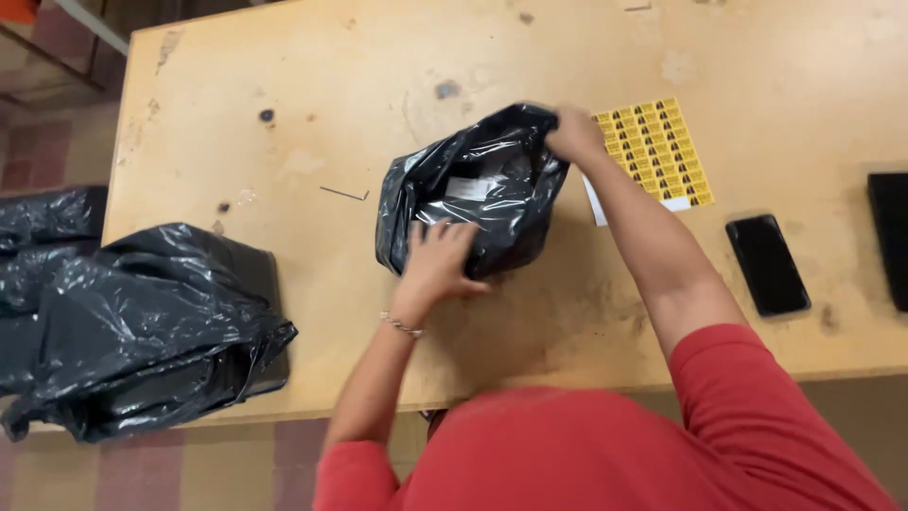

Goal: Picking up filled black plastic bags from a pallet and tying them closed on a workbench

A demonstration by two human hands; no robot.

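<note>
Seen from above, your left hand (440, 260) lies flat with fingers spread on the near side of a black plastic parcel (473, 185), pressing it against the worn yellow surface (331, 95), while your right hand (572, 132) is closed on the parcel's far upper corner, pinching the glossy film there; the parcel sits between the two hands, near the middle of the surface, with a pale label showing on its top. Just right of your right hand, touching the parcel's edge or nearly so, lies a sheet of yellow stickers (657, 151). Farther right rests a dark phone (766, 265), well apart from the parcel. At the left edge of the surface sits a heap of black plastic bags (142, 331), away from both hands
</note>
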